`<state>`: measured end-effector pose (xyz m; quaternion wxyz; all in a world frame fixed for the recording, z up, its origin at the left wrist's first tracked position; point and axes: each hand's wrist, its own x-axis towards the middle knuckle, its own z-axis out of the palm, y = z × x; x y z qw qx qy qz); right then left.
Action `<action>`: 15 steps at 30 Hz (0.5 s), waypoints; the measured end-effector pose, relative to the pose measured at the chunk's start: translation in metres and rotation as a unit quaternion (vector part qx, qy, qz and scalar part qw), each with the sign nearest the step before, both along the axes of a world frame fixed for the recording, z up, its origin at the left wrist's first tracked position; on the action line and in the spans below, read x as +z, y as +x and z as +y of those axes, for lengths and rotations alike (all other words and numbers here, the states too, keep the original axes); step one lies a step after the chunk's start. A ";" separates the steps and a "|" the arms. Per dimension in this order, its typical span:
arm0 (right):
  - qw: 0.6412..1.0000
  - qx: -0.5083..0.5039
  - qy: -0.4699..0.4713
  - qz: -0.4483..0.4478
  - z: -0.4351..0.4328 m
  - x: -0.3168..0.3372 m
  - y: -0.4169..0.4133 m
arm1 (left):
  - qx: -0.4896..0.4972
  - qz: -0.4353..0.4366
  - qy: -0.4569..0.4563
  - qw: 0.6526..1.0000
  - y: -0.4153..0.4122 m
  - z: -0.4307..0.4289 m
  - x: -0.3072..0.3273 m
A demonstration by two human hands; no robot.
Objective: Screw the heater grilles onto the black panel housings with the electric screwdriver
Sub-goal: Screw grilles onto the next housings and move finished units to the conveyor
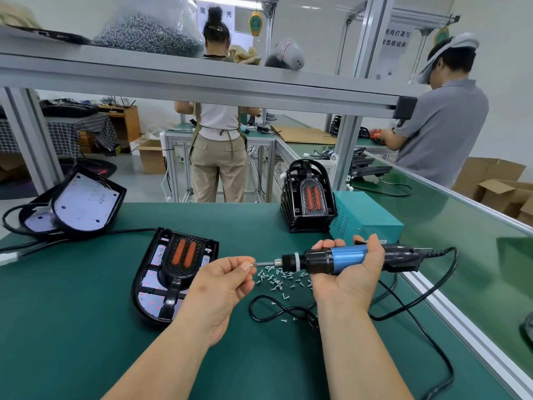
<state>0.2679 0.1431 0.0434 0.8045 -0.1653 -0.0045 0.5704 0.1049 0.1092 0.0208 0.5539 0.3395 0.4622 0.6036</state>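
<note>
While the right hand grips the electric screwdriver by its blue barrel, level above the tabletop with the bit pointing left, the left hand pinches a small screw at the bit tip.

The tabletop is a green mat. Loose screws are scattered right of centre, just under the tool. A black panel housing lies flat left of centre with the heater grille, two orange bars, sitting on it. The left hand is just beside its right edge.

A stack of housings stands at the far edge, next to a teal power box toward the far-right corner. More housings, white backs up, lean at the far-left corner with cords trailing. The black cable loops near the right edge.

An aluminium rail runs along the right edge, with a green conveyor belt beyond it. An overhead shelf spans the far edge and carries a bag of screws. Two people stand at benches behind. The widest stretch of bare mat is at the near-left corner and along the near edge.
</note>
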 end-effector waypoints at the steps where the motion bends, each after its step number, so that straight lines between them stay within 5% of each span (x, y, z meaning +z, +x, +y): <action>1: 1.000 -0.001 -0.001 0.000 0.000 0.000 0.000 | 0.002 0.004 0.000 1.000 0.000 0.001 0.000; 15: 1.000 0.001 0.009 -0.020 0.001 -0.001 -0.003 | 0.014 0.068 0.001 0.998 -0.005 0.004 -0.008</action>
